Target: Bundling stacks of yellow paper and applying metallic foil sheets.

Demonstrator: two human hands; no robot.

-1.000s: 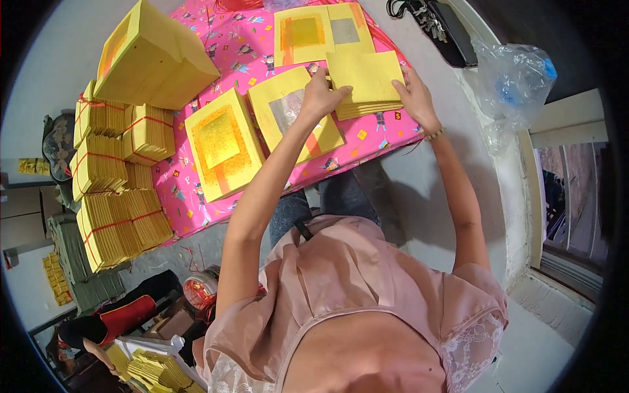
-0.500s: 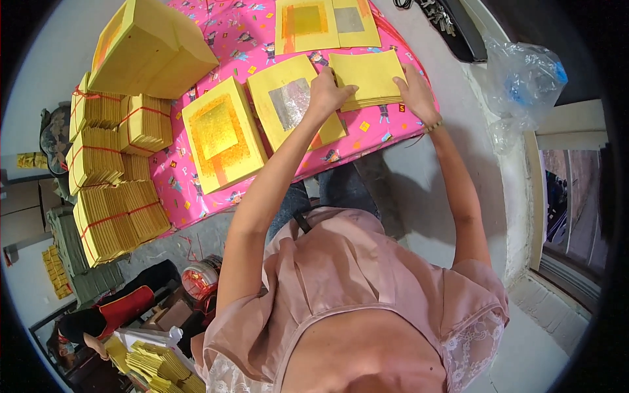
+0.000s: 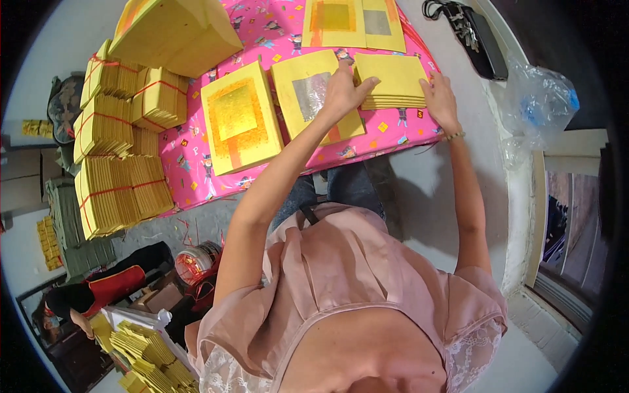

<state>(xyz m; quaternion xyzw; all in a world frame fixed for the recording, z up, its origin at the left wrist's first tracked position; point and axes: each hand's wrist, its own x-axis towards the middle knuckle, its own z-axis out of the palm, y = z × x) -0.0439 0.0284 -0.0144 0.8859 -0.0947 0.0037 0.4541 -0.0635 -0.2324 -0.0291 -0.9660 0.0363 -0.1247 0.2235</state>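
Note:
A stack of folded yellow paper sheets (image 3: 391,73) lies near the right end of the table, its layered folds facing me. My left hand (image 3: 346,93) grips its left edge, the thumb reaching toward the front corner and the fingers curled at the side. My right hand (image 3: 441,101) presses the right edge, its thumb near the top. Under my left hand and wrist is a pile of yellow paper with a silver square (image 3: 311,95), partly covered. Left of that sits a thicker yellow pile with a gold square in an orange border (image 3: 237,121).
Red-tied bundles of folded yellow paper (image 3: 108,196) line the table's left side, beside a tall yellow stack (image 3: 177,39). More printed sheets (image 3: 334,23) lie at the far edge. A clear plastic bag (image 3: 540,108) hangs at right. Lower left, another person (image 3: 111,288) is beside yellow bundles.
The view has shifted, so the table appears further right and slightly higher. Both hands stay at the two sides of the folded stack, with little visible change in their hold.

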